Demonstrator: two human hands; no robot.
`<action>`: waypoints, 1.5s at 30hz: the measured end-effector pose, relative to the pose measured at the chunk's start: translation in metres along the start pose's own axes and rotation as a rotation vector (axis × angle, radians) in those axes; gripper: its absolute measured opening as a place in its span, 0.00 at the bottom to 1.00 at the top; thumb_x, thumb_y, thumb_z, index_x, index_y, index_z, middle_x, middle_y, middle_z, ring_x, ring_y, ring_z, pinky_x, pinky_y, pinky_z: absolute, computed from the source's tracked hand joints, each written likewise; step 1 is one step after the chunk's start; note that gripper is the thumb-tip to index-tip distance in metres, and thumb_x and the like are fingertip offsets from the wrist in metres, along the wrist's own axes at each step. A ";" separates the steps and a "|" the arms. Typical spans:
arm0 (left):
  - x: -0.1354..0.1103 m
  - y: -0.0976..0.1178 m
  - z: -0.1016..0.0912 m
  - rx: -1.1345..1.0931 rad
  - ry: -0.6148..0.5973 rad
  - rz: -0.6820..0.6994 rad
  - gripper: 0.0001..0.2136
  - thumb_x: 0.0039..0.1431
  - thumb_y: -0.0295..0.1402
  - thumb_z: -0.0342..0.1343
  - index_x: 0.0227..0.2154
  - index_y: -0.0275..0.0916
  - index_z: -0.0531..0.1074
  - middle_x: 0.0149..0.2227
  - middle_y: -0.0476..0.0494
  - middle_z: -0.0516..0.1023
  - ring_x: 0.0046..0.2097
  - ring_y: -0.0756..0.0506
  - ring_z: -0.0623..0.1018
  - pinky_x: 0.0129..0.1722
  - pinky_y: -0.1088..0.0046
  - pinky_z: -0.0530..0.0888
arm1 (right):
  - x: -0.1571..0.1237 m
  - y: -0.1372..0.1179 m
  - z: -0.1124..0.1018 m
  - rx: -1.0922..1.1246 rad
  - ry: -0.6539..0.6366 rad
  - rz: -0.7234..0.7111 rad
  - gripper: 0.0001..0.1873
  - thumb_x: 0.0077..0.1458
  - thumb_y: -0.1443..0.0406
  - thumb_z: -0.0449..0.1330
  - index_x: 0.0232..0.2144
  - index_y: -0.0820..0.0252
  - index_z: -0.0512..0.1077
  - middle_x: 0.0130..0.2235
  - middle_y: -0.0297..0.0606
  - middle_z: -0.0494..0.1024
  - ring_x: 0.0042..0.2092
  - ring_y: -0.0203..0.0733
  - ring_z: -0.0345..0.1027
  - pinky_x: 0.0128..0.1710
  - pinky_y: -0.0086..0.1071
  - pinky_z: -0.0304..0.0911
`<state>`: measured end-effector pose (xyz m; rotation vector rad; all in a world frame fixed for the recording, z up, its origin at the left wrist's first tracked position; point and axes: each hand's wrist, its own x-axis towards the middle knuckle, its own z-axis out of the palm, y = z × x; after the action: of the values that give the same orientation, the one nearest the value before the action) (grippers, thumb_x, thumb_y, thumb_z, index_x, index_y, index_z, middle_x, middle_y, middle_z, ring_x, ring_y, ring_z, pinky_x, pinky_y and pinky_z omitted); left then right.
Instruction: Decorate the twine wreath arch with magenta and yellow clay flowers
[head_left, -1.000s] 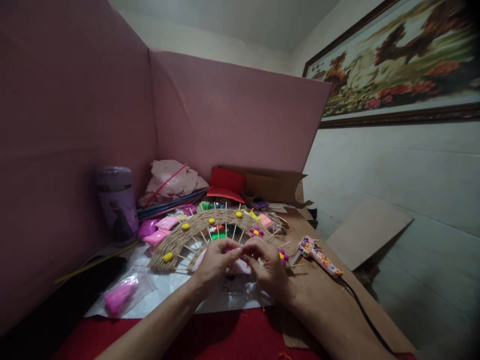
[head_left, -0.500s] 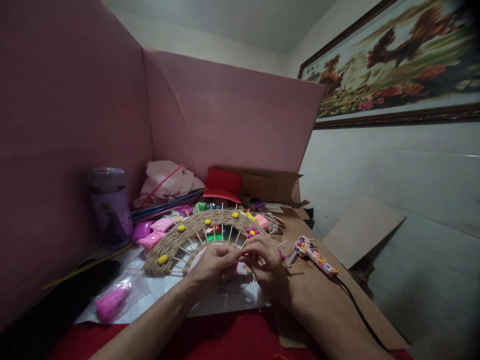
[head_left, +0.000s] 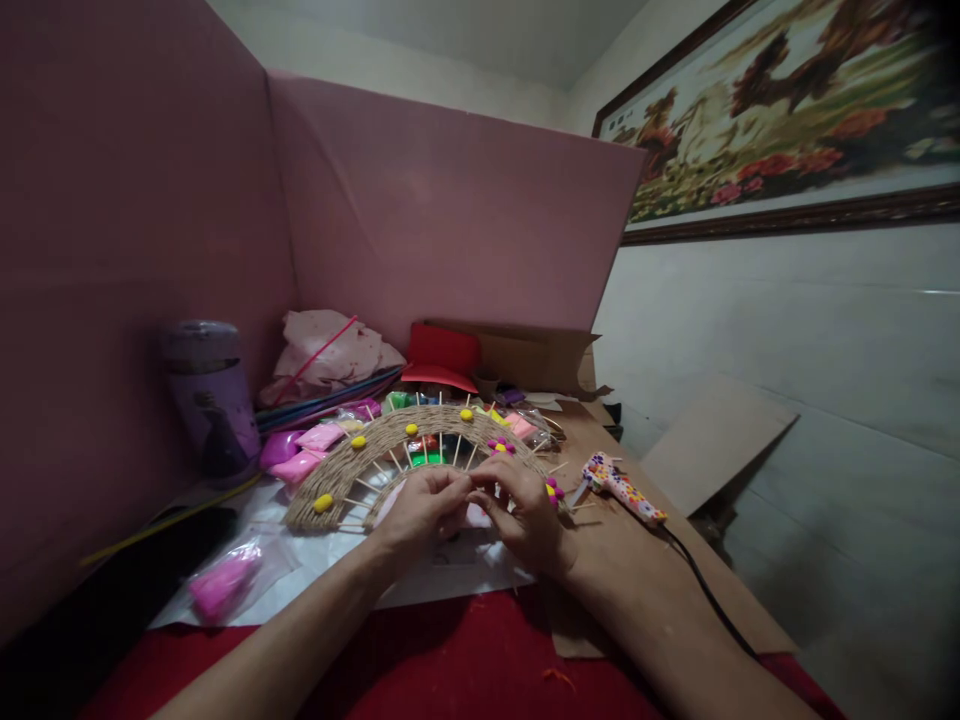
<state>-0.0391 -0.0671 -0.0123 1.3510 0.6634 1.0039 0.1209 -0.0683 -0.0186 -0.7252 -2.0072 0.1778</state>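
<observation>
The twine-wrapped arch (head_left: 375,445), studded with skewers and small clay flowers, was laid on white paper (head_left: 330,560) near the middle of the counter (head_left: 450,670). Just in front of it the left hand (head_left: 416,510) and right hand (head_left: 529,515) were brought together, fingers curled and tips pinched closed. What was held between them could not be told. A patterned glue gun (head_left: 622,487) was laid near the right edge, and pink clay packets (head_left: 311,450) and a purple tumbler (head_left: 210,400) toward the far left corner.
</observation>
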 end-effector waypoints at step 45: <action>0.002 -0.006 0.000 0.094 0.055 0.007 0.22 0.47 0.54 0.54 0.19 0.36 0.63 0.13 0.55 0.61 0.14 0.57 0.56 0.15 0.79 0.51 | -0.003 0.002 -0.003 -0.112 -0.041 -0.054 0.07 0.57 0.68 0.53 0.36 0.57 0.70 0.30 0.38 0.73 0.31 0.39 0.66 0.30 0.31 0.61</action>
<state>-0.0370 -0.0651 -0.0181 1.4123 0.7556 1.0291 0.1247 -0.0692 -0.0202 -0.7419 -2.0868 0.0486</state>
